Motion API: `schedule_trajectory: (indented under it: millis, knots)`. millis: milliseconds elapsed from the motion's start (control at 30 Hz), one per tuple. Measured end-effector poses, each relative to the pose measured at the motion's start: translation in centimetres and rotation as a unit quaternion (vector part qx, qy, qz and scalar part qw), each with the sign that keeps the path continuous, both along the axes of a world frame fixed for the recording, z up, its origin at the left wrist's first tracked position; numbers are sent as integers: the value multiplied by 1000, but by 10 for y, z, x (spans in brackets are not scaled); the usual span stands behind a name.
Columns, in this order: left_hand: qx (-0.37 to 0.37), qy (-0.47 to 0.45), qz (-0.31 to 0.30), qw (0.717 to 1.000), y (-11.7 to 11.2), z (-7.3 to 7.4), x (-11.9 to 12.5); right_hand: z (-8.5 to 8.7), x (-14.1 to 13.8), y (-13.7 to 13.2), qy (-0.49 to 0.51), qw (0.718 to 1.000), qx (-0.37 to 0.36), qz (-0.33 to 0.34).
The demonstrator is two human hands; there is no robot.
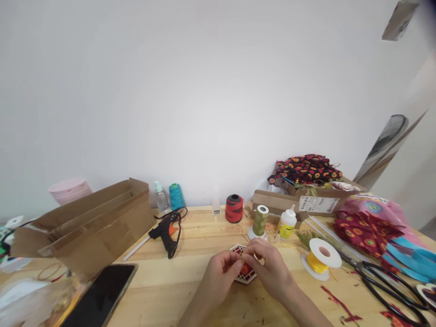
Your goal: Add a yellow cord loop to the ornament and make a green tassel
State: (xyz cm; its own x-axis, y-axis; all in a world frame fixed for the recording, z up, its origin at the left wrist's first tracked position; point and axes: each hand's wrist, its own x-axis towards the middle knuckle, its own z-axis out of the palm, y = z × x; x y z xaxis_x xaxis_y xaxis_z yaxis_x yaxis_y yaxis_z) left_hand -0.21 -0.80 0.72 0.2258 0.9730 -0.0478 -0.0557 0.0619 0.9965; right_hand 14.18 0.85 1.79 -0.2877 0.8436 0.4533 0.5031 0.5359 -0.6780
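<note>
Both my hands meet over a flat hexagonal lattice ornament [250, 278] with a red patterned middle, which lies on the wooden table. My left hand [223, 270] has thumb and forefinger pinched together at the ornament's centre. Against it, my right hand [264, 261] pinches too, fingertips nearly touching the left ones. Whatever sits between the fingertips is too small to make out. The hands cover much of the ornament. Just beyond them stand a spool of olive-green thread [260, 221] and a white glue bottle with a yellow label [286, 223].
A cardboard box [102, 222], phone [102, 295] and black glue gun [167, 236] lie leftward. Behind are teal thread [176, 196] and red cord [234, 210]. On the right are a yellow cord spool [320, 259], large black scissors [384, 286], fabric scraps [340, 304] and dark red patterned cloth [368, 229].
</note>
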Motion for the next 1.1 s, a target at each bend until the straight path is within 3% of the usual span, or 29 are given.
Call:
schedule_trajectory:
  millis: [200, 333, 500, 600, 667, 767, 867, 967, 1100]
  knots:
    - [-6, -10, -4, 1000, 0, -2, 0, 0, -1, -1, 12, 999, -29, -14]
    - [53, 75, 31, 995, -1, -4, 1, -3, -2, 0, 17, 998, -51, -31]
    - [150, 196, 49, 968, -3, 3, 0, -8, -3, 0, 6, 997, -66, -50]
    - [187, 245, 59, 949, -3, 7, -1, -9, -4, -1, -36, 998, -19, -53]
    - [186, 256, 69, 946, -3, 8, -2, -8, -5, -2, -63, 996, 53, -43]
    - [141, 207, 79, 965, -2, 6, 0, -5, -6, -4, -102, 977, 186, -33]
    - [67, 92, 78, 990, -2, 5, 4, -3, -5, -7, -116, 958, 262, -30]
    - [15, -15, 90, 996, -5, 8, 9, -4, -6, -9, -73, 960, 268, -32]
    - [4, -83, 100, 992, -8, 9, 11, -8, -12, -10, 41, 979, 195, -52]
